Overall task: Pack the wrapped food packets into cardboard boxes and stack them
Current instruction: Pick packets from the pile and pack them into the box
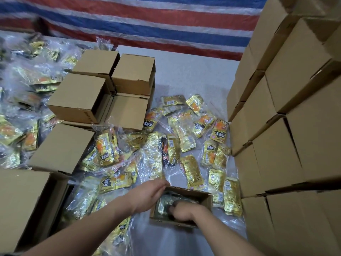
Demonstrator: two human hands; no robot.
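Note:
An open cardboard box (pixel 206 200) stands on the table in front of me, with gold wrapped packets (pixel 164 204) inside it. My right hand (pixel 181 211) reaches down into the box and presses on the packets; its fingertips are hidden among them. My left hand (pixel 149 195) rests with straight fingers against the box's left rim. Several gold and orange food packets (pixel 191 169) in clear bags lie scattered on the table behind the box.
A tall wall of closed cardboard boxes (pixel 287 137) is stacked on the right. Empty boxes (pixel 79 100) lie on their sides at centre left and along the left edge (pixel 22 206). More bagged packets (pixel 27 85) are heaped at far left. A striped tarpaulin (pixel 147 21) hangs behind.

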